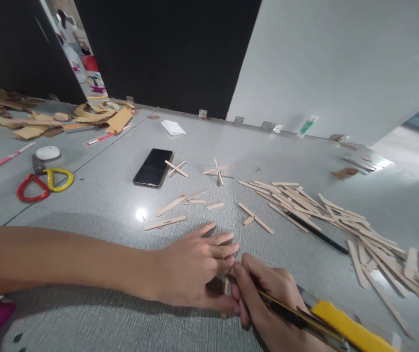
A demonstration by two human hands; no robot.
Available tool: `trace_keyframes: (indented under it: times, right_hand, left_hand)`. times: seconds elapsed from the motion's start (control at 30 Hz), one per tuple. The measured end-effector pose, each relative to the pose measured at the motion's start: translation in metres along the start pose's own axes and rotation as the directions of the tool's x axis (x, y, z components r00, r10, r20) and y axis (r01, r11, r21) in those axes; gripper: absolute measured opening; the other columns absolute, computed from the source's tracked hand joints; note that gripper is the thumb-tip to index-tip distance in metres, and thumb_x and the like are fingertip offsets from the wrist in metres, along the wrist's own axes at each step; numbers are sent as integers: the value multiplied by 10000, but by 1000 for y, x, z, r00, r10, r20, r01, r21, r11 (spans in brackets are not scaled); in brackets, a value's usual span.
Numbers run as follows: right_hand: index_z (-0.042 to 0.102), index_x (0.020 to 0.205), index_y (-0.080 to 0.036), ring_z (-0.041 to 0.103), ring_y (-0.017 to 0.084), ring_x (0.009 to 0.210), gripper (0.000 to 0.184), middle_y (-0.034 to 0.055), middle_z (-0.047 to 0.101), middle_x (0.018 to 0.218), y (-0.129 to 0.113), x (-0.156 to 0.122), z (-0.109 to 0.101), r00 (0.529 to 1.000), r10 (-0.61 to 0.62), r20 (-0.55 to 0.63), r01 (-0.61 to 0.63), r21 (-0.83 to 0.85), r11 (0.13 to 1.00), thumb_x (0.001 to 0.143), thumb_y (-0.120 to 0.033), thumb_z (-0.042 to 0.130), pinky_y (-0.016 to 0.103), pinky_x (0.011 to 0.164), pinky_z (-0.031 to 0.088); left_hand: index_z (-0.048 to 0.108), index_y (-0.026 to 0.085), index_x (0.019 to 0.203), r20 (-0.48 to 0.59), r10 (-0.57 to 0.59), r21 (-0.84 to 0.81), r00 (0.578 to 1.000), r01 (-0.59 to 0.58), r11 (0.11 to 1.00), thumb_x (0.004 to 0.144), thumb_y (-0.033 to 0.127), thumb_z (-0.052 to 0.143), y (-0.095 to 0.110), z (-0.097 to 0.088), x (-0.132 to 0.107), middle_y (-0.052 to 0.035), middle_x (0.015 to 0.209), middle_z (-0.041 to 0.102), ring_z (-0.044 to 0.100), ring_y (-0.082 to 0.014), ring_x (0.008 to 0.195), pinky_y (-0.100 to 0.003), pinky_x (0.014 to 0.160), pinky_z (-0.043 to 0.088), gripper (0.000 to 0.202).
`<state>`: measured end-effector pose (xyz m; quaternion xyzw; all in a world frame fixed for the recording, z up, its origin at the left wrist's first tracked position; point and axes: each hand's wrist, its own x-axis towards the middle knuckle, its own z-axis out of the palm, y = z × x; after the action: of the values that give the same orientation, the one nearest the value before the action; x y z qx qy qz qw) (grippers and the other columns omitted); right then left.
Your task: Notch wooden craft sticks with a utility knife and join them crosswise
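My left hand (198, 271) lies palm down on the grey table, its outer fingers stretched out. Its thumb and index finger press a wooden craft stick (225, 288) against the surface; the hand partly covers the stick. Close beside it, my right hand (268, 298) is wrapped round a utility knife (286, 313) with a dark and gold body. The blade end points at the stick near my left fingertips and is mostly hidden. Just beyond my fingers lie a crossed pair of sticks (256, 218) and several cut pieces (170, 222).
Loose craft sticks (304, 200) and a black pen-like tool (315, 232) lie right. A yellow-handled object (348, 325) is by my right wrist. Farther back are a phone (154, 167), star-shaped sticks (218, 171), scissors (44, 183) and cardboard scraps (95, 115). Upright panels (165, 54) stand behind.
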<state>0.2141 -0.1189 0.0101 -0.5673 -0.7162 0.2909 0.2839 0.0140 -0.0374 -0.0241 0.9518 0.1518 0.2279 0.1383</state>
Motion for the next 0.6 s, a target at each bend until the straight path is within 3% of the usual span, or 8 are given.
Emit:
trace_keyframes:
  times: [0.13,0.37,0.6]
  right_hand:
    - [529,742,-272,588,116,436,466,-52,602,526,-5,0,-1,999,-18,32,17,36,999,1166,-403,387,211,473,477]
    - [544,736,-258,557,100,435,509,-62,573,515,7,0,4,996,72,46,-76,80,994,1174,-471,397,210,446,414]
    - [563,791,-263,560,114,469,483,-69,565,531,11,-2,2,996,64,67,-71,113,991,1177,-488,378,222,519,480]
  left_hand:
    - [761,106,1234,-14,23,22,1000,-23,1000,1051,692,489,-1,4,-1,-171,1450,703,578,-334,1469,-515,1313,307,671]
    - [756,79,1245,-11,45,33,999,-45,998,1060,691,464,-3,3,0,-184,1426,718,595,-352,1449,-543,1286,345,703]
    - [778,108,1192,-12,56,43,998,-55,998,1051,695,484,-3,2,1,-182,1418,723,597,-355,1446,-541,1280,344,672]
